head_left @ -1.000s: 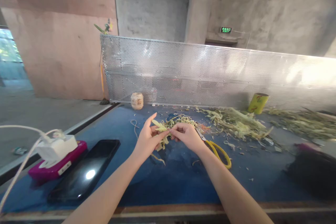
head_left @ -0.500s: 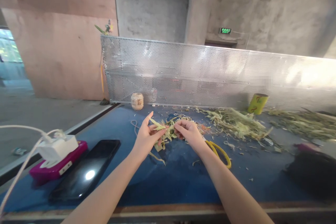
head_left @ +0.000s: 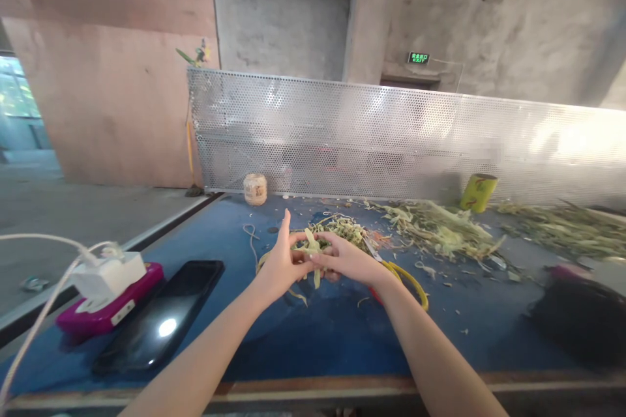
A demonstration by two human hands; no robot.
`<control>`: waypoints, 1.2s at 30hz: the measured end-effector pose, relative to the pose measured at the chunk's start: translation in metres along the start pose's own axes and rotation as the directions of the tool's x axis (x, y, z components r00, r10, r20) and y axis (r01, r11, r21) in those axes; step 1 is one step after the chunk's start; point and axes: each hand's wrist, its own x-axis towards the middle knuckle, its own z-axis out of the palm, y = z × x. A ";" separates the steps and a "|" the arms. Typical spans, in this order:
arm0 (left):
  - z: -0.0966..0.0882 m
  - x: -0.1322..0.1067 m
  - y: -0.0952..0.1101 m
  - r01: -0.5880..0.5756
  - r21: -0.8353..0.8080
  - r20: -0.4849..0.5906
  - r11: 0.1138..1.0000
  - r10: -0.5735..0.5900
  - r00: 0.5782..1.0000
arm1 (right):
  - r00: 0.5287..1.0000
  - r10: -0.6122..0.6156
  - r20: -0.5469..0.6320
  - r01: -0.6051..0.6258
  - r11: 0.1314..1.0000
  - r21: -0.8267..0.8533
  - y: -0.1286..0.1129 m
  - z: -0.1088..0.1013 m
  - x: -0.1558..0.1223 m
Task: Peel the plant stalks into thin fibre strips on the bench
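Over the middle of the blue tabletop, my left hand [head_left: 278, 267] and my right hand [head_left: 346, 259] meet at the fingertips. Both pinch a pale green strip of dried leaf [head_left: 312, 241], which stands up between them and hangs a little below. My left thumb and fingers close on it from the left, one finger pointing up. From the right, my right fingers grip it; part of the strip is hidden behind them. Just behind lies a heap of small leaf scraps [head_left: 347, 228]. Scissors with yellow handles [head_left: 413, 287] lie partly under my right wrist, blade showing.
A black phone [head_left: 161, 316] and a magenta power strip [head_left: 110, 313] with a white charger lie at left. A ball of twine [head_left: 255, 189] stands at the back. Dried leaves [head_left: 437, 228] and a yellow can [head_left: 479, 193] are at right, before a perforated metal screen [head_left: 313, 130].
My hands have come closer together. The leaf strip, slanting from my left hand before, now stands upright between both hands' fingertips. The scissors' blade has come into view beside my right hand.
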 end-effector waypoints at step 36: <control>0.002 -0.001 0.003 -0.095 0.258 -0.097 0.962 0.124 0.988 | 0.984 -0.112 -0.135 0.121 0.991 0.061 0.009 0.005 0.012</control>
